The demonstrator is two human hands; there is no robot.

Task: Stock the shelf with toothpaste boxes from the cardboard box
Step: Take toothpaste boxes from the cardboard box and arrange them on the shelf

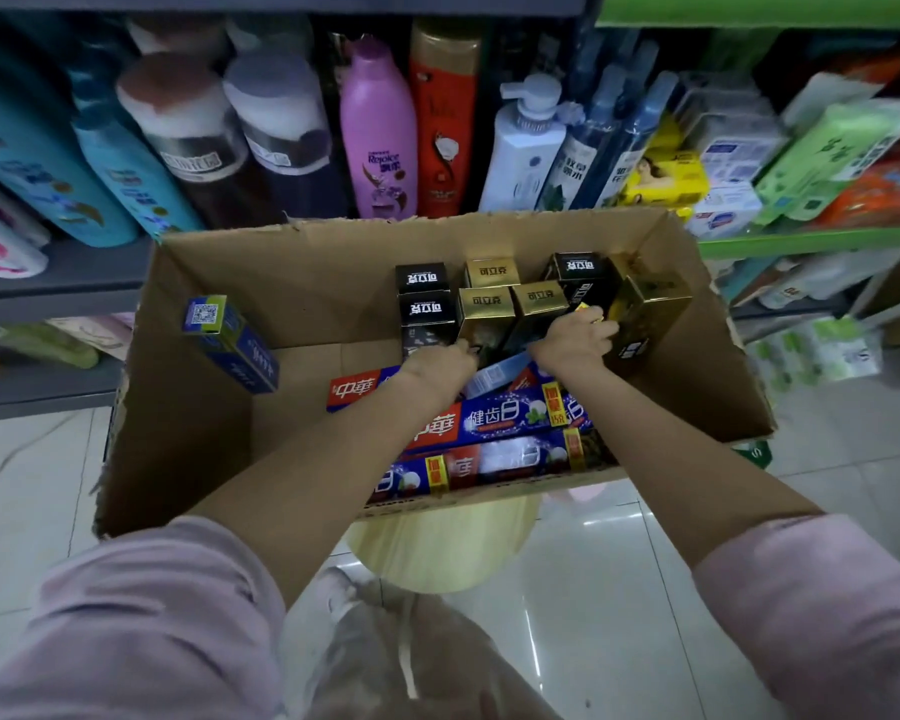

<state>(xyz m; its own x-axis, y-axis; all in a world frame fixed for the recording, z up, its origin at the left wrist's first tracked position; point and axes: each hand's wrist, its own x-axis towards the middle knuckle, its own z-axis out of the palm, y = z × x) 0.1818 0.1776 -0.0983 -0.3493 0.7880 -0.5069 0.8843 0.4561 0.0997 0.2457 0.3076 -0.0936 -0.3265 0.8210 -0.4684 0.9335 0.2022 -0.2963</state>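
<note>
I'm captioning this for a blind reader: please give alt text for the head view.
Both hands, left hand and right hand, reach among upright toothpaste boxes in an open cardboard box. Behind stands a shelf of bottles.

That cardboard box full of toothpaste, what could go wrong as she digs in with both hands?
The cardboard box seems perched on a small yellow stool, so pushing could tip it. The upright gold boxes beside the right hand and left hand may topple. The blue box leaning on the wall could slide.
</note>
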